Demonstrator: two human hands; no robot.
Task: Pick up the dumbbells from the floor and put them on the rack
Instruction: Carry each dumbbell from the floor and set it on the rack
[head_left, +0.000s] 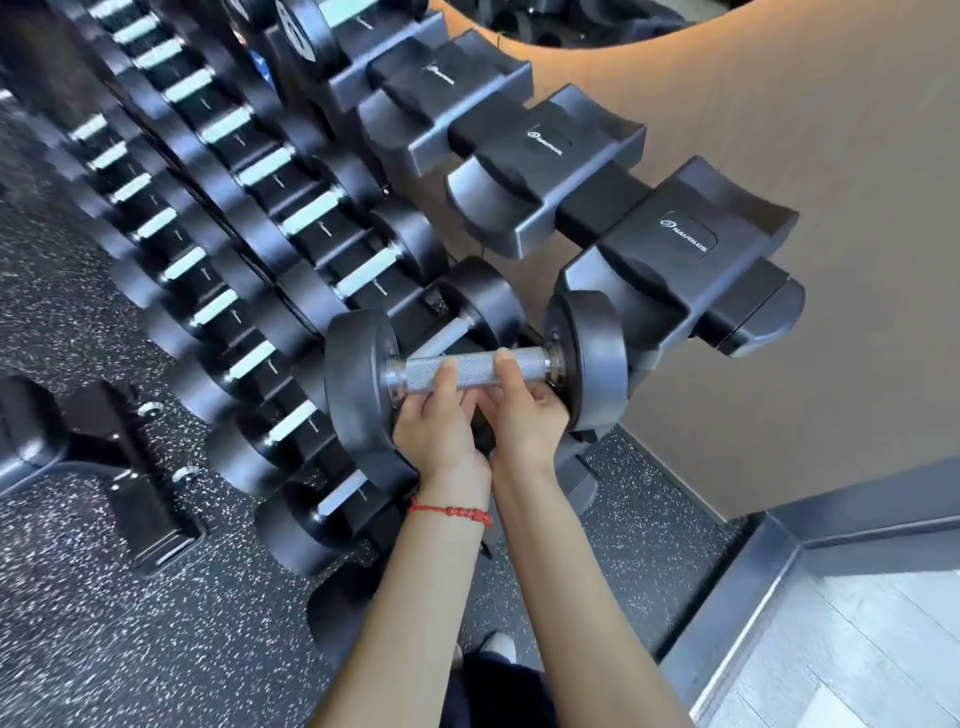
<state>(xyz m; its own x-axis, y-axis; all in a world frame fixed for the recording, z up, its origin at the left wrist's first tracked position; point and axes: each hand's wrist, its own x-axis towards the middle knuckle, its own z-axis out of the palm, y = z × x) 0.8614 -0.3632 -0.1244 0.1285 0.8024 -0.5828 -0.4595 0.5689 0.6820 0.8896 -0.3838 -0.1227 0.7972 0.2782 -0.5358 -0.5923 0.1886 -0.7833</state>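
Both forearms reach forward, close together, nearly parallel. Left hand (439, 415) and right hand (524, 410) sit side by side, touching, palms up under the dumbbell handle (478, 366), fingers curled beneath it, thumbs hooked over the top. Left grips left of centre, right just right of it. Red string bracelet (451, 512) on left wrist.

This is a gym, the free-weights corner by the look of it. A tiered rack (291, 228) runs away to the upper left, loaded with rows of black round-headed dumbbells (218, 130), their steel handles catching the light. Its empty black saddles (691, 244) carry a Nautilus logo. Underfoot is black speckled rubber flooring (104, 623). The dark curved patch at the top may be a mirror.
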